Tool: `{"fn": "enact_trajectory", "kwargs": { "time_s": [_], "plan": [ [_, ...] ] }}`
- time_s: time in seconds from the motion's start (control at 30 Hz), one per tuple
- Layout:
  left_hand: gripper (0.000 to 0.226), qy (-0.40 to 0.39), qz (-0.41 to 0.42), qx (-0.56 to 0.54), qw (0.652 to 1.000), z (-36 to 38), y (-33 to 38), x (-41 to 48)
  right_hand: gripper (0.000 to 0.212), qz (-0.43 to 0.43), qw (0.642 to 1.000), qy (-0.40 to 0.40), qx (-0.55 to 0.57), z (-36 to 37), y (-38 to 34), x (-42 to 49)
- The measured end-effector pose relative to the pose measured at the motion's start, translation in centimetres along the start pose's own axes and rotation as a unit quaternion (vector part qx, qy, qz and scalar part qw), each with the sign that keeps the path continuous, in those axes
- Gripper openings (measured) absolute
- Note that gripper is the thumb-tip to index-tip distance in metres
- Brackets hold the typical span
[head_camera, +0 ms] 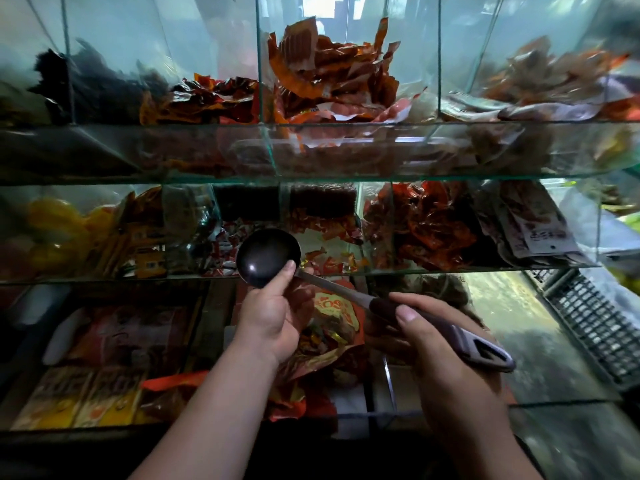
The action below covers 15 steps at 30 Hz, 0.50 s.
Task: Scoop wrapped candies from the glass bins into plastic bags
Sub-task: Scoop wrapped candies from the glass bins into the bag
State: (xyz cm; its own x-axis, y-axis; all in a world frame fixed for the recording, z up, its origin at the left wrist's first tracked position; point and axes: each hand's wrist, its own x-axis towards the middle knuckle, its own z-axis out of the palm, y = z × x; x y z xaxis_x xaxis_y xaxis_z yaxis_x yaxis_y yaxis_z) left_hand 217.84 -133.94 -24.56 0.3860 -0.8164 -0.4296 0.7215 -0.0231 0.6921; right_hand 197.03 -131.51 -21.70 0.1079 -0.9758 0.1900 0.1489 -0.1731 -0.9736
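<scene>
Item: ladle (268, 256), bowl looks empty, at the front edge of the mid-tier glass bin (173, 277). Your R hand (440, 348) is wrapped round the handle and your L hand (270, 317) pinches the bowl rim, prob. to steady it. The bag (332, 327) w/ wrapped candies (227, 244) sits just below to catch. Print on it is too blurred to read.

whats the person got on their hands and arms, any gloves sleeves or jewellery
No gloves: the left hand and right hand are bare, with short, unpainted nails. No ring, watch or bracelet shows on either. The left forearm and right forearm are bare too, down to the frame's edge; no sleeve plainly shows.
</scene>
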Motion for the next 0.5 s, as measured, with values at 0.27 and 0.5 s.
{"fn": "enact_trajectory", "kwargs": {
  "time_s": [0.27,0.5],
  "plan": [
    [0.038,-0.052,0.143,0.446,0.882,-8.0,-2.0,-3.3,0.039,-0.025,0.992,-0.083,-0.087,-4.2,-1.2,-1.0],
    [0.044,-0.144,0.218,0.779,0.570,-11.0,-2.5,-2.2,0.012,-0.111,0.932,-0.135,-0.317,-2.7,-1.4,0.1]
  ]
}}
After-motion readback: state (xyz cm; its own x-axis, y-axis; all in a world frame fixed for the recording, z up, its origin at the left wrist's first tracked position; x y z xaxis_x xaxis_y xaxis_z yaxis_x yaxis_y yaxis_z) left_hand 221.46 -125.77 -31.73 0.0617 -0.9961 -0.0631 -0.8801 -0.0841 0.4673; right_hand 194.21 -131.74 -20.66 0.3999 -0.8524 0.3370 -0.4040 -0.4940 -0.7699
